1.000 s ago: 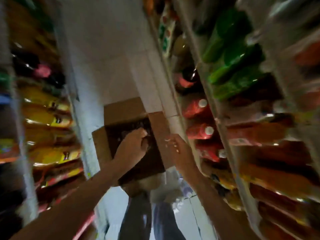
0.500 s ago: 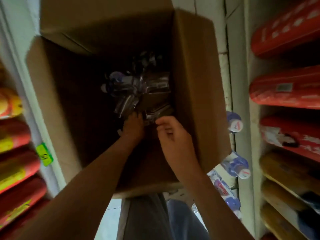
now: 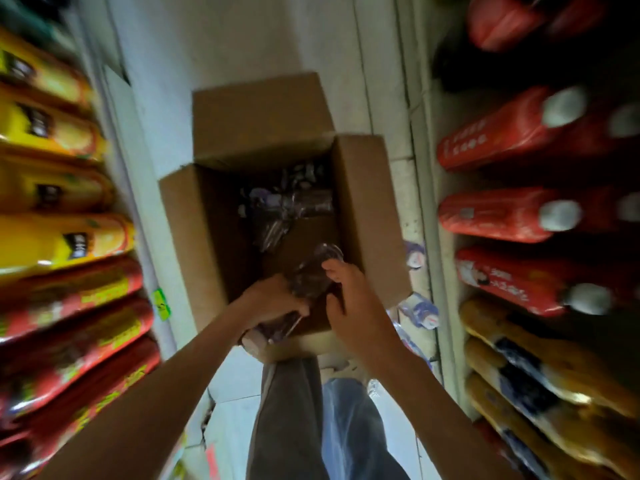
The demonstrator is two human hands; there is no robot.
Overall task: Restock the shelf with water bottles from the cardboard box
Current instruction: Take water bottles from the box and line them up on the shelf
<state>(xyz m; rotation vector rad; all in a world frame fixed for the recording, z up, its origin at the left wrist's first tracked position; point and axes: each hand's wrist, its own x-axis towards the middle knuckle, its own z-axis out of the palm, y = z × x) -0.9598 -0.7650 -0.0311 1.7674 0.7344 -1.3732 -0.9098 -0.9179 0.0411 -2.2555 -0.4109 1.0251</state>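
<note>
Over one box (image 3: 367,209), left hand (image 3: 270,301) and right hand (image 3: 353,301) grip one water bottle (image 3: 311,275).

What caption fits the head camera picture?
Left hand and right hand grip a clear water bottle in the open cardboard box.

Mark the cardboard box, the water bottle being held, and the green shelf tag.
cardboard box (image 3: 367,216): head view, on its right-hand side panel.
water bottle (image 3: 309,277): head view, on the clear body, mid-length.
green shelf tag (image 3: 161,304): head view, on the centre of the tag.
</note>
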